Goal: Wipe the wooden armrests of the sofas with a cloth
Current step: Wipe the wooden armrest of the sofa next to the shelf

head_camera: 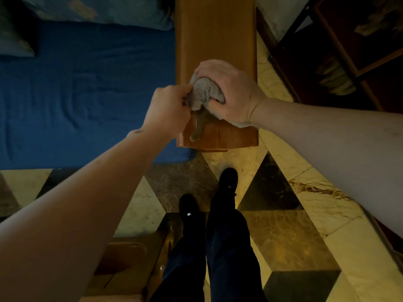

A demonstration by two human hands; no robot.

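A wide wooden armrest (216,33) runs away from me, its rounded front end just above my feet. A bunched grey terry cloth (207,92) sits on its near part. My right hand (231,94) lies over the cloth from the right and presses it onto the wood. My left hand (168,112) pinches the cloth's left edge at the armrest's left side. A wet-looking streak (197,129) shows on the wood below the cloth.
The sofa's blue seat cushion (87,94) lies left of the armrest, with patterned pillows (98,9) at the back. A dark wooden piece of furniture (349,51) stands to the right. Patterned marble floor (316,203) and my two black shoes (227,182) are below. A low wooden table (130,258) is near my left leg.
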